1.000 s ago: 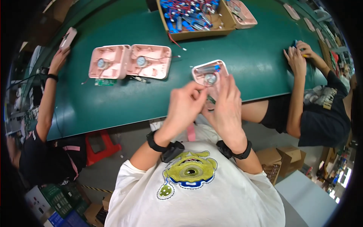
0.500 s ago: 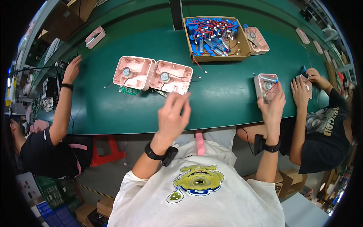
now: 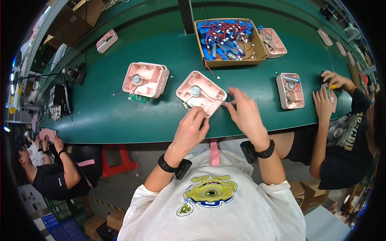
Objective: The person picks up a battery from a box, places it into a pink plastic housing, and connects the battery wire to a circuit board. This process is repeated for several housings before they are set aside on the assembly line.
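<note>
My left hand (image 3: pixel 192 130) grips the near edge of a pink plastic housing (image 3: pixel 210 105), which lies tilted in front of me. Inside that housing sits a round silver part (image 3: pixel 195 91) with a thin dark wire (image 3: pixel 215 98) running to its right side. At the wire's end, the thumb and forefinger of my right hand (image 3: pixel 247 116) close in; the tip between them is too small to make out clearly. To the left stands a similar pink housing (image 3: pixel 150 78), with a green circuit board (image 3: pixel 138 98) at its near edge.
A cardboard box (image 3: pixel 235 63) of blue cylindrical cells with red leads stands at the back, a pink housing (image 3: pixel 277 48) beside it. Another housing (image 3: pixel 290 90) with a cell inside lies at right. Co-workers sit on both sides; the right one's hands (image 3: pixel 321 103) work close by.
My right hand has left the right-hand housing and come to the middle one. That middle housing has turned and parted from its left neighbour; my left hand now holds it. The left co-worker's arm has drawn back.
</note>
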### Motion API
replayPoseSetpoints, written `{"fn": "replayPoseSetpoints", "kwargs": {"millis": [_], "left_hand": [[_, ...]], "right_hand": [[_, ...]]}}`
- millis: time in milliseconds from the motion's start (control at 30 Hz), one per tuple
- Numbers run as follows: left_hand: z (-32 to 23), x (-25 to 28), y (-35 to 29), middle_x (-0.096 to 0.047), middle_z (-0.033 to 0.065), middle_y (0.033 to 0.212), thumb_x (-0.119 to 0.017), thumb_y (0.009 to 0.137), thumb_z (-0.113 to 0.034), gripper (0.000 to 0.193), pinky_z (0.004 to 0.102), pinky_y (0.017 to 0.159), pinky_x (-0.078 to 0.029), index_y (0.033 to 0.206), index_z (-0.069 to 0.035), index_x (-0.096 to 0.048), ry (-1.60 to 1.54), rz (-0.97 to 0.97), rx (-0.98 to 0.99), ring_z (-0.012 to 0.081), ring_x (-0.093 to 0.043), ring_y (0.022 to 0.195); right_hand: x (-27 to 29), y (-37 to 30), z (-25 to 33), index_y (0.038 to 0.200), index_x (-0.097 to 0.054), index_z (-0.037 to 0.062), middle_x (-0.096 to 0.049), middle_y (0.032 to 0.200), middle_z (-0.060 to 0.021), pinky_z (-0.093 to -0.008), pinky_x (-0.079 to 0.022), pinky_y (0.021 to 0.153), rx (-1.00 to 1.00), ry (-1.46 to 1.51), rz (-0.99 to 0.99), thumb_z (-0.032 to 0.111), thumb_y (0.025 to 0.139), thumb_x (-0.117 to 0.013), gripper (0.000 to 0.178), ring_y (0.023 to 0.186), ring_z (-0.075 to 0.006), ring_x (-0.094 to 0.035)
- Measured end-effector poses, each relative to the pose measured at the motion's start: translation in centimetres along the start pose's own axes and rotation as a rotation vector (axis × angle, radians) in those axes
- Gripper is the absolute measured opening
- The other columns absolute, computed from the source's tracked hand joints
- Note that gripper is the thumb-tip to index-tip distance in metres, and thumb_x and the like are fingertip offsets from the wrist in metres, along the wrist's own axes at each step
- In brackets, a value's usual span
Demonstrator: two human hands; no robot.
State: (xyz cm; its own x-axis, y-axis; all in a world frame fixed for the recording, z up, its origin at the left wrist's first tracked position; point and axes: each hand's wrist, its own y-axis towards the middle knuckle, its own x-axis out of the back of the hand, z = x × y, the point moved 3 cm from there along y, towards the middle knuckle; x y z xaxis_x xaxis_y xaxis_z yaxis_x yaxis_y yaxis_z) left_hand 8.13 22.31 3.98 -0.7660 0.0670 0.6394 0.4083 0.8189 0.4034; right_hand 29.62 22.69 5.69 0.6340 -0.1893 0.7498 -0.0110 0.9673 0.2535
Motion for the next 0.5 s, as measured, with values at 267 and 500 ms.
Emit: {"fn": "replayPoseSetpoints", "kwargs": {"millis": [267,500], "left_hand": [[0.9,4.1,-0.9,-0.066,0.0148,0.119,-0.075,0.082,0.005,0.031,0.0423,0.083,-0.059,0.112,-0.001,-0.069,0.011,-0.252,-0.016,0.0353,-0.069,0.096],[3.0,2.6,1.6,-0.067,0.0132,0.12,-0.078,0.08,0.005,0.036,0.0421,0.089,-0.057,0.115,-0.001,-0.07,0.04,-0.077,-0.094,0.0351,-0.067,0.106]], "right_hand": [[2.1,-1.9,1.2,0.108,-0.069,-0.0038,-0.078,0.084,-0.0141,-0.0326,-0.058,0.061,-0.169,0.203,0.067,0.001,0.097,-0.07,0.012,0.071,-0.0222,-0.076],[4.7,-0.8,2.5,0.105,-0.07,-0.0051,-0.079,0.094,-0.0139,-0.0257,-0.057,0.058,-0.044,0.329,-0.105,-0.001,0.097,-0.07,0.009,0.074,-0.0153,-0.076]]}}
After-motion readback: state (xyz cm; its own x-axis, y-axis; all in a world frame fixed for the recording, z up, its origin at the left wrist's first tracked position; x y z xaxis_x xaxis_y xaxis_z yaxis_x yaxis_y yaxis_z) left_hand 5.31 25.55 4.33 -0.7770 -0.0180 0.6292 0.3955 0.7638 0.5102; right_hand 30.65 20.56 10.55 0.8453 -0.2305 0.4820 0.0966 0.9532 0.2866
